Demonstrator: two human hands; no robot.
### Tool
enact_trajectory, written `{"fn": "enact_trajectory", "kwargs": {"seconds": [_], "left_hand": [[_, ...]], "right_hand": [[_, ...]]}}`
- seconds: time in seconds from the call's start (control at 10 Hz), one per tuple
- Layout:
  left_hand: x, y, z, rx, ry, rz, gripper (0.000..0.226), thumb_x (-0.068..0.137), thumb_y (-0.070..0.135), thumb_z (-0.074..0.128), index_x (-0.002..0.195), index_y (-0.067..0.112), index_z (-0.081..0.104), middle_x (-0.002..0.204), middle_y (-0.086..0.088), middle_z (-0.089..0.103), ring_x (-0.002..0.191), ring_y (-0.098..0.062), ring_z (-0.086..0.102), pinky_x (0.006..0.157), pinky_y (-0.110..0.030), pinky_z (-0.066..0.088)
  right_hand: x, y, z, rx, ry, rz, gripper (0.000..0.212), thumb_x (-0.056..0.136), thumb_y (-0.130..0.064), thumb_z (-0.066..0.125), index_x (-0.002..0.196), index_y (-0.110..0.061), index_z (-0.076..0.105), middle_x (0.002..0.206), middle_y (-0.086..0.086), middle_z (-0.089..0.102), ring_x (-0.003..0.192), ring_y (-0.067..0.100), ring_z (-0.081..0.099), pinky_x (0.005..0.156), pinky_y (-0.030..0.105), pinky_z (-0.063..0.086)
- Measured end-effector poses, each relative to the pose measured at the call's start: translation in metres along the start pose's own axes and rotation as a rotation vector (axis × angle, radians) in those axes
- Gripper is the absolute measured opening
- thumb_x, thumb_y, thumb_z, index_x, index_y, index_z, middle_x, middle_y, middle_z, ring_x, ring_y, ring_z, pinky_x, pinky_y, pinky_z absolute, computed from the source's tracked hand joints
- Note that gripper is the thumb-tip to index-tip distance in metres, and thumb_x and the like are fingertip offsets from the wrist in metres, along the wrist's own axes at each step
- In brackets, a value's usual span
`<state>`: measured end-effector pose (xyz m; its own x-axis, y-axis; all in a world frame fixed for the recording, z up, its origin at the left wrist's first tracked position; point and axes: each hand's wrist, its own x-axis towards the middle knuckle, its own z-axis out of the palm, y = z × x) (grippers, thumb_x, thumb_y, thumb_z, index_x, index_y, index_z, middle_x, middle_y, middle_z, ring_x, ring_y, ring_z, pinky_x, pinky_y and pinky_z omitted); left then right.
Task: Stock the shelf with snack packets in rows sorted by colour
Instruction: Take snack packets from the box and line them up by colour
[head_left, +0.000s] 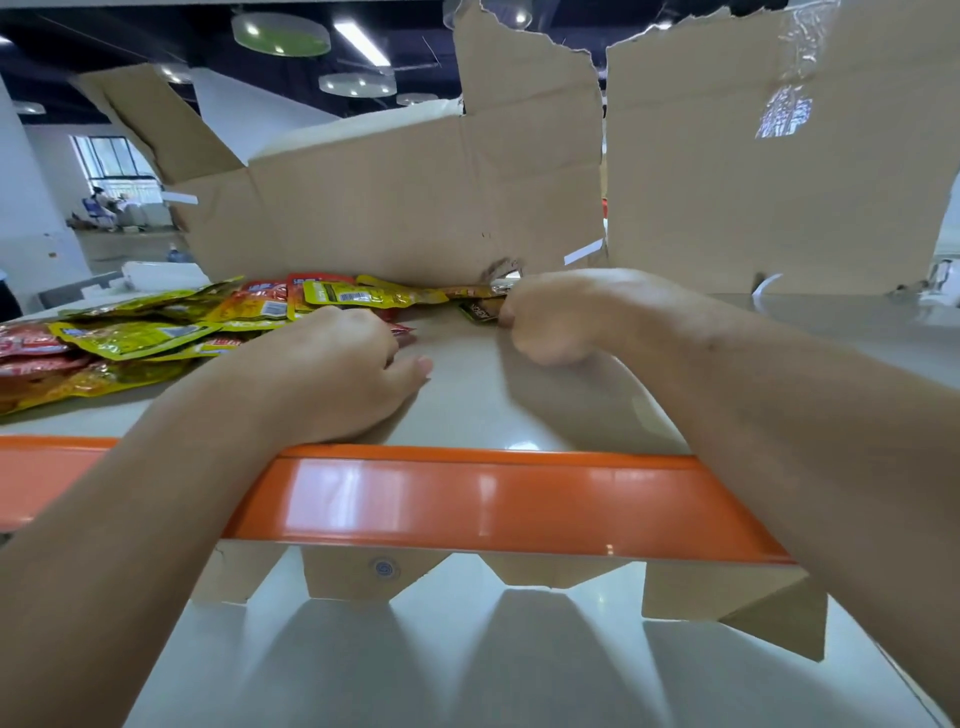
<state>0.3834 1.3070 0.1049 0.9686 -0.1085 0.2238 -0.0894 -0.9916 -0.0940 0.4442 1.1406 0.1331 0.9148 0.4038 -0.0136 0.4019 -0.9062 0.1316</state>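
right hand (550, 317) pinches dark packet (478, 312) | left hand (337, 369) on shelf (467, 405)

A torn cardboard sheet (395, 208) stands upright beside a second cardboard sheet (753, 171), a narrow gap between them. Round ceiling lamps (280, 35) shine above.

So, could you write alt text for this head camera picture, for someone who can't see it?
Two bare hands reach over an orange-edged shelf: the right hand pinches a dark packet, and the left hand rests curled beside a red packet. A loose pile of yellow and red snack packets lies to the left, with torn cardboard sheets standing behind.
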Motion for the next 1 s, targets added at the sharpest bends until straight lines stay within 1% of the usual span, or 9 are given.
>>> {"fn": "enact_trajectory", "kwargs": {"seconds": [0.1, 0.2, 0.3, 0.4, 0.5, 0.6, 0.7, 0.9, 1.0], "left_hand": [[-0.001, 0.0, -0.001, -0.019, 0.076, 0.036, 0.056, 0.093, 0.053, 0.03, 0.103, 0.016, 0.071, 0.112, -0.005, 0.066, 0.103, -0.023, 0.057, 0.087, -0.035, 0.045], [-0.006, 0.002, -0.004, -0.085, 0.26, 0.116, 0.049, 0.091, 0.05, 0.038, 0.102, 0.019, 0.075, 0.108, -0.004, 0.071, 0.102, -0.025, 0.061, 0.085, -0.031, 0.042], [-0.011, 0.001, -0.009, -0.239, 0.4, 0.222, 0.019, 0.089, 0.03, 0.06, 0.095, 0.028, 0.079, 0.094, 0.001, 0.075, 0.091, -0.021, 0.067, 0.075, -0.015, 0.04], [-0.024, 0.001, -0.019, -0.478, 0.259, 0.307, 0.029, 0.081, 0.019, 0.071, 0.081, 0.048, 0.075, 0.079, 0.019, 0.073, 0.077, -0.003, 0.068, 0.071, -0.014, 0.048], [-0.04, -0.001, -0.026, -0.617, 0.101, 0.327, 0.023, 0.065, 0.028, 0.061, 0.078, 0.042, 0.074, 0.081, 0.019, 0.073, 0.082, -0.004, 0.07, 0.08, -0.032, 0.055], [-0.043, 0.0, -0.025, -0.753, 0.114, 0.199, 0.013, 0.068, 0.035, 0.065, 0.075, 0.029, 0.074, 0.071, 0.007, 0.07, 0.066, -0.01, 0.062, 0.066, -0.03, 0.047], [-0.032, 0.006, -0.021, -0.42, 0.259, -0.101, 0.028, 0.086, 0.053, 0.062, 0.089, 0.027, 0.069, 0.085, 0.005, 0.065, 0.079, -0.014, 0.055, 0.069, -0.03, 0.037], [-0.016, 0.023, -0.025, -0.308, 0.031, -0.249, 0.055, 0.08, 0.068, 0.057, 0.104, 0.02, 0.069, 0.093, -0.002, 0.068, 0.081, -0.016, 0.058, 0.082, -0.035, 0.049], [-0.017, 0.023, -0.024, -0.425, 0.032, -0.25, 0.053, 0.077, 0.063, 0.066, 0.114, 0.024, 0.067, 0.103, 0.002, 0.065, 0.093, -0.018, 0.058, 0.088, -0.035, 0.046]], "right_hand": [[0.0, -0.003, 0.001, 0.054, -0.003, 0.029, 0.017, 0.094, -0.001, 0.035, 0.09, 0.0, 0.052, 0.08, 0.009, 0.041, 0.058, 0.015, 0.032, 0.045, 0.02, 0.029], [-0.004, -0.002, -0.003, 0.049, 0.107, -0.052, 0.026, 0.096, -0.01, 0.044, 0.116, 0.0, 0.058, 0.075, 0.002, 0.043, 0.058, 0.013, 0.033, 0.052, 0.02, 0.028], [-0.019, -0.004, -0.008, 0.159, 0.192, -0.075, 0.031, 0.096, -0.011, 0.044, 0.122, -0.005, 0.058, 0.103, 0.011, 0.059, 0.073, 0.022, 0.045, 0.058, 0.022, 0.035], [-0.035, 0.003, -0.013, 0.238, 0.275, -0.118, 0.027, 0.092, -0.014, 0.05, 0.115, -0.006, 0.063, 0.103, 0.011, 0.063, 0.083, 0.023, 0.051, 0.071, 0.028, 0.045], [-0.06, 0.012, -0.01, 0.268, 0.289, -0.108, 0.02, 0.092, -0.018, 0.054, 0.102, -0.007, 0.067, 0.087, 0.007, 0.06, 0.077, 0.023, 0.053, 0.063, 0.027, 0.044], [-0.071, 0.018, 0.001, 0.291, 0.319, -0.05, 0.016, 0.089, -0.014, 0.054, 0.091, -0.006, 0.067, 0.078, 0.008, 0.059, 0.07, 0.023, 0.05, 0.057, 0.019, 0.041], [-0.057, 0.021, 0.006, 0.368, 0.461, 0.03, 0.017, 0.08, -0.007, 0.05, 0.082, -0.002, 0.067, 0.083, 0.016, 0.065, 0.065, 0.028, 0.051, 0.056, 0.027, 0.045], [-0.057, 0.005, 0.008, 0.206, 0.095, -0.086, 0.042, 0.102, -0.045, 0.032, 0.133, -0.025, 0.053, 0.131, 0.002, 0.053, 0.118, 0.023, 0.049, 0.09, 0.03, 0.039], [-0.059, 0.013, 0.01, 0.34, 0.164, -0.067, 0.04, 0.1, -0.043, 0.042, 0.091, -0.012, 0.066, 0.083, 0.004, 0.058, 0.074, 0.02, 0.052, 0.059, 0.028, 0.036]]}}
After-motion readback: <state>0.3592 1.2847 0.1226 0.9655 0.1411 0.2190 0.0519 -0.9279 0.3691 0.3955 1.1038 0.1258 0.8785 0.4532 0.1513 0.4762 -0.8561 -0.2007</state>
